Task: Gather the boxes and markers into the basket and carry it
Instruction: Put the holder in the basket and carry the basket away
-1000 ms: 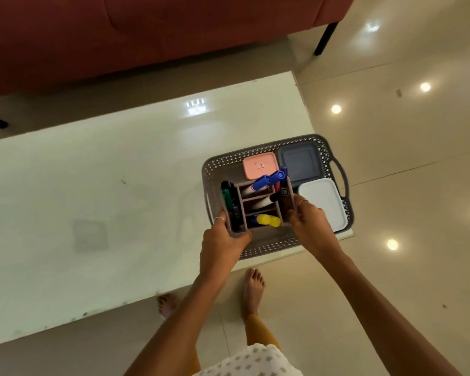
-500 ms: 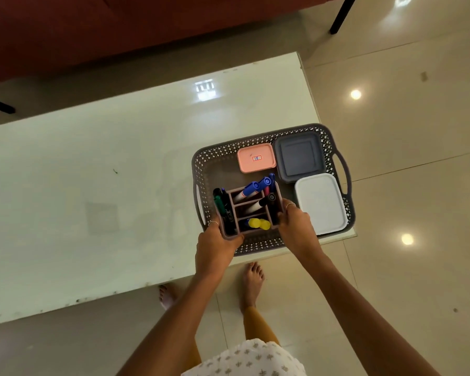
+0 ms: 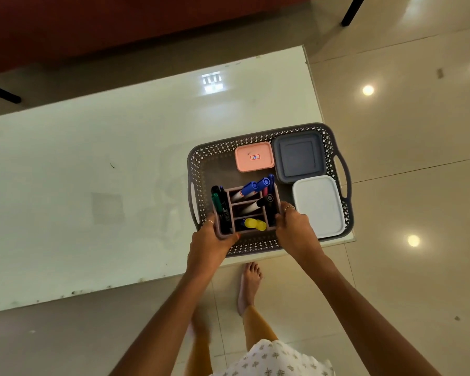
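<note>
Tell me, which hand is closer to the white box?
Right. The right hand grips the marker caddy just beside the white box; the left hand holds the caddy's far side.

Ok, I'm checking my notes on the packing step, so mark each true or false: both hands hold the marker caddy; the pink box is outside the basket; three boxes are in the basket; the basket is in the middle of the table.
1. Both hands hold the marker caddy: true, left hand and right hand grip its sides.
2. The pink box is outside the basket: false, it lies inside.
3. Three boxes are in the basket: true, pink, grey box and white box.
4. The basket is mid-table: false, it sits at the table corner.
</note>
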